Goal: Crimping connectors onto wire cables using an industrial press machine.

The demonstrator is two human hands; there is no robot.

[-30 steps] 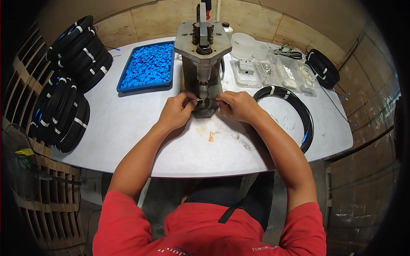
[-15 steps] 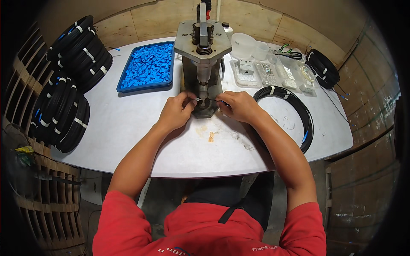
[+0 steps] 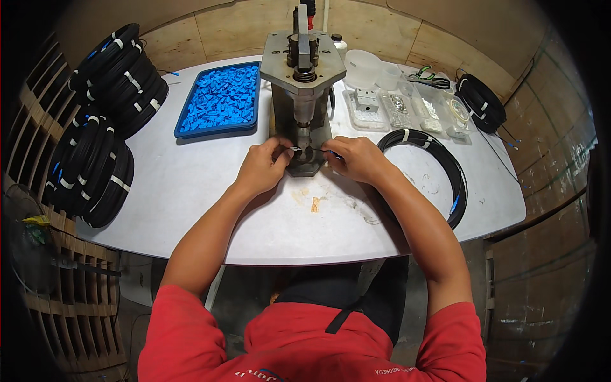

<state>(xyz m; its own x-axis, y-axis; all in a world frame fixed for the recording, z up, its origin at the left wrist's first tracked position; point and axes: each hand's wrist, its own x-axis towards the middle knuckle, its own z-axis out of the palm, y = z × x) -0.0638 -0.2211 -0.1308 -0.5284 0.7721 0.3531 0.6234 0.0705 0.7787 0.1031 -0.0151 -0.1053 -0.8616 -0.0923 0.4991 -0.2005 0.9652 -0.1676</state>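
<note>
A grey metal bench press stands at the middle of the white table. My left hand and my right hand meet at its base. Between their fingertips they pinch a thin black cable end, held level under the press head. The cable runs back under my right hand toward a black cable coil lying flat on the table to the right. What sits on the cable tip is too small to tell.
A blue tray of small blue parts lies left of the press. Stacked black cable coils crowd the left edge. Clear plastic boxes of small parts and another coil bundle sit at back right. Plywood walls surround the table.
Both hands stay at the base of the press; they have shifted only slightly, fingers still pinching the cable end.
</note>
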